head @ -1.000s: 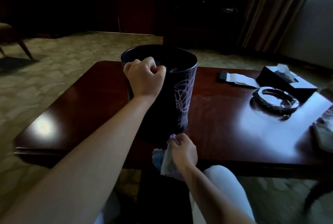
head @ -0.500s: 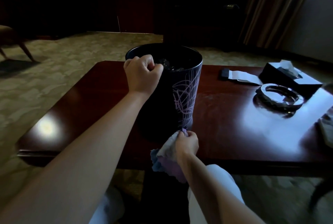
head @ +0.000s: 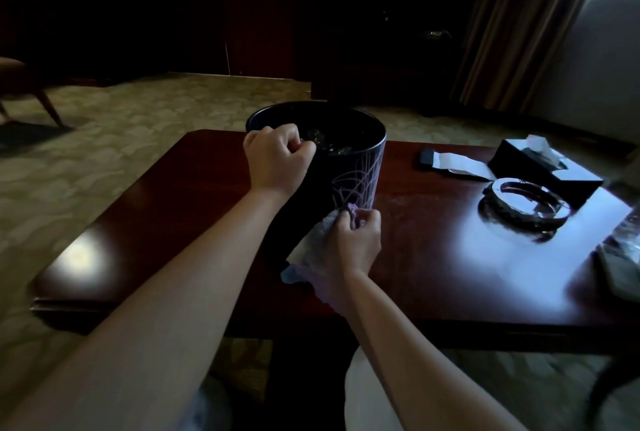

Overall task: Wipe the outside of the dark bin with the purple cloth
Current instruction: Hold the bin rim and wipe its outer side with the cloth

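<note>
Left hand [head: 277, 156] clamped on the near rim of the dark bin [head: 349, 167], fingers curled over the edge, steadying it on the desk [head: 433, 257]. Right hand [head: 353, 243] bunched around the purple cloth [head: 311, 250], knuckles up, pressing the wad against the lower wall of the bin just below the pale scribbled pattern. Cloth trailing back toward the wrist, its loose corner lying on the desk.

Judged early in the wiping: only the bottom of the near-right side met so far, with the upper wall, the rim band and the whole far side apparently left to do. Cannot tell from the dim wall how clean any of it was.

Against the frame a second back: right hand lifted from the desk edge, off the bin then, up and forward into contact with the wall now. Left hand's grip on the rim unchanged, bin kept upright.

Off beyond the right hand: a glass ashtray [head: 526, 210], a black tissue box [head: 543, 167], a slip of paper [head: 457, 162].
</note>
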